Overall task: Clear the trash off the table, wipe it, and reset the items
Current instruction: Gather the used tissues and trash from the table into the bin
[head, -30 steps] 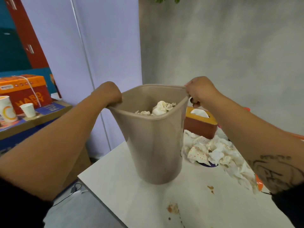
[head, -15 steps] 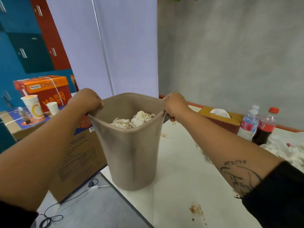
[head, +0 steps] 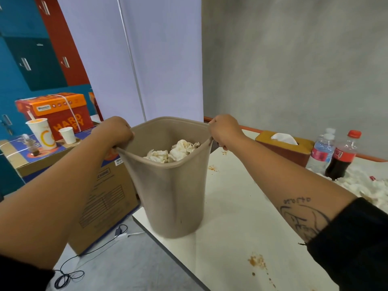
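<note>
A beige trash bin [head: 174, 196] hangs over the left corner of the white table [head: 241, 217], held by its rim on both sides. My left hand [head: 116, 131] grips the left rim and my right hand [head: 223, 130] grips the right rim. Crumpled white tissues [head: 174, 151] lie inside the bin. More crumpled tissues [head: 365, 187] are piled on the table at the right. Orange-brown stains [head: 257, 260] mark the tabletop near the front, and smaller stains [head: 213, 168] lie just right of the bin.
A tissue box [head: 287, 147], a water bottle [head: 321, 152] and a cola bottle [head: 343, 157] stand at the table's back right. Left of the table are cardboard boxes [head: 100, 196] with paper cups [head: 42, 133] on top and a cable [head: 88, 255] on the floor.
The bin, held in both hands, has shifted left from the table's middle to its left corner. The view has swung right, bringing the bottles into sight.
</note>
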